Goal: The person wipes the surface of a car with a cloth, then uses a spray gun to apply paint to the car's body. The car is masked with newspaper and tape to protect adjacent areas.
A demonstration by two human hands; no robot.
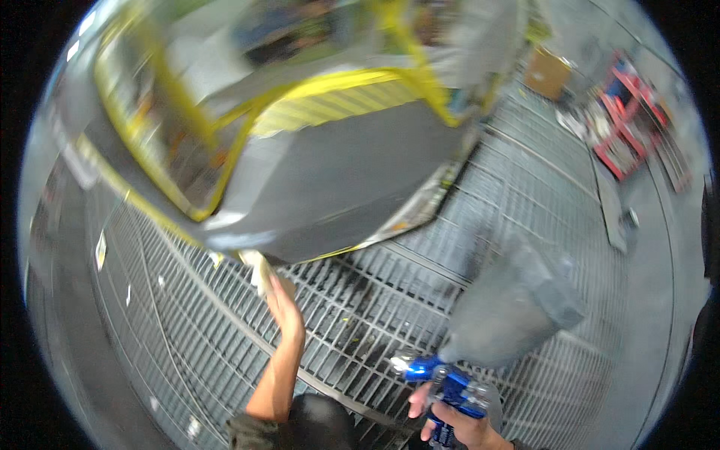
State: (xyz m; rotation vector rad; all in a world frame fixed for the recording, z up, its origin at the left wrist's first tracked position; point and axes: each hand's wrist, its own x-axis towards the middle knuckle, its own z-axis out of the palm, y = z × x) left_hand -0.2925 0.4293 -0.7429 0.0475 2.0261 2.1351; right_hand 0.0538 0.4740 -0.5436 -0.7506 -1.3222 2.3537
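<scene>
Spray gun (454,391), blue with a large grey cup (502,311), at five o'clock above the floor grating (356,319), gripped by the curled right hand (465,427). At seven, left hand (285,309) with fingers laid together against a pale cloth (259,271), near the lower edge of the grey panel (352,165) at twelve; cannot tell whether pinching it. Possible trouble: drips or a sideways pull from the tilted cup; stray spray from fingers tightening round the handle; smears from cloth dragged along the panel.
</scene>
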